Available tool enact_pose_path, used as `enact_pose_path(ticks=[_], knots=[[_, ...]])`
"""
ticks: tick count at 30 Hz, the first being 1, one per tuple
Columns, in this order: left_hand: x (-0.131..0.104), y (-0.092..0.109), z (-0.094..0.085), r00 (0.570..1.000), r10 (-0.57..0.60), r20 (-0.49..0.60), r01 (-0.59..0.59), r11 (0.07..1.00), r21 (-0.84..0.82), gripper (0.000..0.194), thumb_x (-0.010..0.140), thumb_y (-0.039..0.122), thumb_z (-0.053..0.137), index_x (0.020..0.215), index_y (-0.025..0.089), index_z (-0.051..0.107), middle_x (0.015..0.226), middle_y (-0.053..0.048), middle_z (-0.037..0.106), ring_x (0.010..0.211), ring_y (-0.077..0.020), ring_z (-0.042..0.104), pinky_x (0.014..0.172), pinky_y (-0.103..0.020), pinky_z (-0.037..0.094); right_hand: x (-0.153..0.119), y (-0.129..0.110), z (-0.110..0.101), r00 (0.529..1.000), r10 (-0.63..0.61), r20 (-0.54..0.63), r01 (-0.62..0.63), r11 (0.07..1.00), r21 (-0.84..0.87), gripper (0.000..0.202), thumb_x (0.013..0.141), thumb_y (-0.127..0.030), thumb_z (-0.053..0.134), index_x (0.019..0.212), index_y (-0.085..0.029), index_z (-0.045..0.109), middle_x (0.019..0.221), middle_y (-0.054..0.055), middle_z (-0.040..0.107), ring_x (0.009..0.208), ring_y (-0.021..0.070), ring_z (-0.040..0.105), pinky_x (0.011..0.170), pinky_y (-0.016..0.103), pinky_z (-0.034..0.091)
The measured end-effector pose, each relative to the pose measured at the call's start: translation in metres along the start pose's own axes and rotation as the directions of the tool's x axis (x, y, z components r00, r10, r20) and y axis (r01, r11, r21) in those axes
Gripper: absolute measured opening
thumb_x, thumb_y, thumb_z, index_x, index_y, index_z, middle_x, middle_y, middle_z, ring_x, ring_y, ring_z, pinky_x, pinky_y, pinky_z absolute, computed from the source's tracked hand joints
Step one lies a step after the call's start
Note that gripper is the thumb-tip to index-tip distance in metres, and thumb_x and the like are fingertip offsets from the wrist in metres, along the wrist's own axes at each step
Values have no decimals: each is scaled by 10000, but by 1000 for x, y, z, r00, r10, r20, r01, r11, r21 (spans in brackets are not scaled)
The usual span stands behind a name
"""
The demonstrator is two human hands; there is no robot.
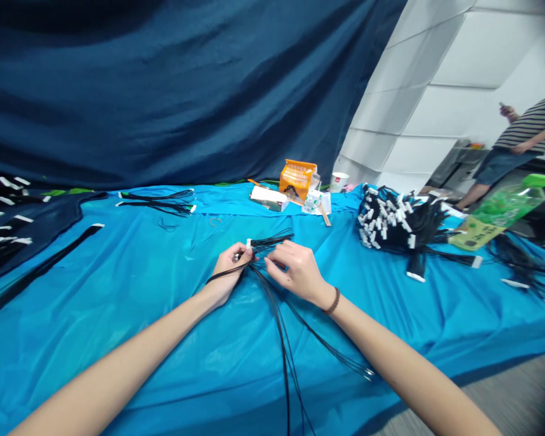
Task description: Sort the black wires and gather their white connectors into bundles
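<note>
A bundle of thin black cables (277,315) with a white connector (249,243) is held near the middle of the blue-covered table. My left hand (229,269) is closed around the bundle just below that connector, and one loop of cable crosses its back. Just to the right, my right hand (295,269) has its fingers curled beside the wires, thumb near the index finger; whether a wire is between them is too small to tell. The loose ends hang towards the front edge, some with small metallic tips (369,374).
On the blue cloth (163,351), a big pile of white-ended cables (386,218) and a green bottle (504,212) are at right. An orange package (297,180) and paper cup (339,181) stand behind. More cables (158,201) lie left. A person (527,133) stands far right.
</note>
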State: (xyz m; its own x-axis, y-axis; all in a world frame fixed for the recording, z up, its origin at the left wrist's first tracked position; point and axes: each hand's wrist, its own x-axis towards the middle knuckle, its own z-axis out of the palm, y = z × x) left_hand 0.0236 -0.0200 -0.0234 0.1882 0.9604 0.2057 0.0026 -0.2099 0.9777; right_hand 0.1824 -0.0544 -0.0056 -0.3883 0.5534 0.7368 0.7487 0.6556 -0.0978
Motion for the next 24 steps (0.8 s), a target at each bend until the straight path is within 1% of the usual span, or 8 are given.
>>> enact_pose_path(ticks=[7, 13, 19, 24], knots=[[1, -1, -1, 1000, -3, 7, 3, 999, 52, 325, 698, 483, 579, 652, 161, 565, 646, -2, 558, 640, -131, 453, 605, -225, 318, -1, 0, 0, 1000, -15, 22, 15, 1000, 14, 253, 842, -221, 447, 614, -169, 544, 555, -3, 485, 562, 117, 402, 557, 247, 298], [1, 0, -1, 1000, 4, 17, -6, 996, 88, 320, 717, 470, 561, 658, 156, 569, 655, -8, 558, 640, -130, 442, 604, -228, 317, 0, 1, 1, 999, -23, 26, 23, 1000, 13, 242, 835, -217, 462, 612, -166, 542, 552, -7, 479, 554, 112, 395, 558, 243, 292], [3, -4, -3, 999, 29, 44, -36, 986, 164, 316, 737, 461, 535, 667, 153, 537, 623, 23, 487, 606, -109, 387, 575, -221, 286, -1, 0, 0, 999, 30, -12, -29, 998, 48, 250, 844, -226, 458, 610, -165, 521, 560, -9, 470, 554, 105, 420, 558, 232, 303], [3, -5, -4, 995, 31, 90, -49, 979, 199, 310, 746, 455, 520, 698, 149, 534, 646, 17, 493, 633, -117, 406, 596, -229, 292, -2, 1, 1, 998, 67, -12, -67, 996, 60, 232, 875, -242, 430, 693, -163, 551, 621, 5, 508, 577, 105, 458, 576, 221, 324]])
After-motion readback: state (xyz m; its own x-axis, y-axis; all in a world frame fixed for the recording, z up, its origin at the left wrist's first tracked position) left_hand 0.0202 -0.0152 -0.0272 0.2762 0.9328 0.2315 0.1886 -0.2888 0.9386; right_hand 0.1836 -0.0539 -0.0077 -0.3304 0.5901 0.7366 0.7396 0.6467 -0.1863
